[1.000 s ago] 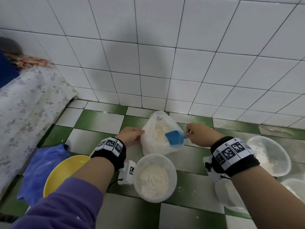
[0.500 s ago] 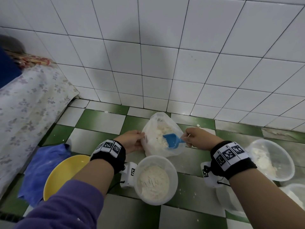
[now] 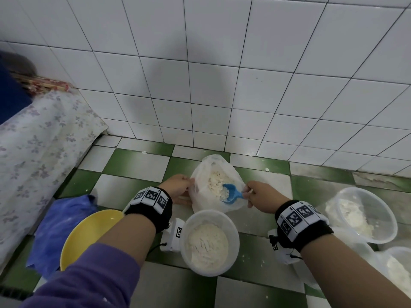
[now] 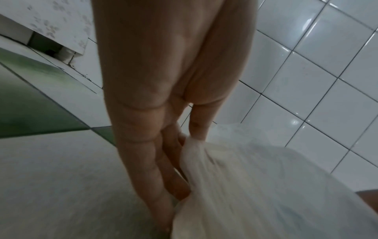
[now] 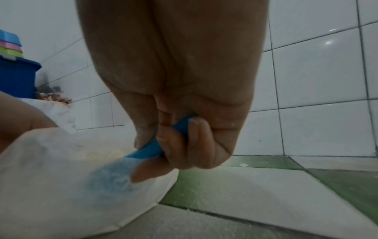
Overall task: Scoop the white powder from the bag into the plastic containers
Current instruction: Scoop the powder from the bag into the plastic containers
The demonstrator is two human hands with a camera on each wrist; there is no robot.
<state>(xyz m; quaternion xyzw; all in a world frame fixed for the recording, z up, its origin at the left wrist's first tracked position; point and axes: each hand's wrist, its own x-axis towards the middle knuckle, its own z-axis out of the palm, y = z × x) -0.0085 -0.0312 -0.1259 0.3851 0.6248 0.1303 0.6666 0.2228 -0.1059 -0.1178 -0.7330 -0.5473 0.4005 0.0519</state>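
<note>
Fingers (image 5: pixel 180 145) of the right hand (image 3: pixel 263 197) are curled tight round the handle of a blue scoop (image 3: pixel 231 193), whose bowl sits inside the open bag (image 3: pixel 200 196) with white powder (image 3: pixel 214 181) in it and around it. In the right wrist view the scoop (image 5: pixel 151 150) shows as a blue blur through the bag's cloudy plastic (image 5: pixel 61 186). Over on the other side, the left hand (image 3: pixel 178 188) pinches the bag's left edge, and the left wrist view shows thumb and fingers (image 4: pixel 196 127) gathering a bunch of the plastic (image 4: pixel 245 186) between them.

Lower centre in the head view, just below the bag, a round plastic container (image 3: pixel 209 242) stands on the green and white tiled floor (image 3: pixel 138 167), partly filled with powder. A second container (image 3: pixel 364 215) with some powder in it lies at the right edge of the frame, and a third (image 3: pixel 400 270) shows in the lower right corner, cut off by the frame. A yellow bowl (image 3: pixel 86 232) rests at the lower left, overlapping a crumpled blue cloth (image 3: pixel 60 223). A floral-patterned cloth (image 3: pixel 33 156) hangs down the left side. White wall tiles (image 3: pixel 222 63) fill the upper frame.
</note>
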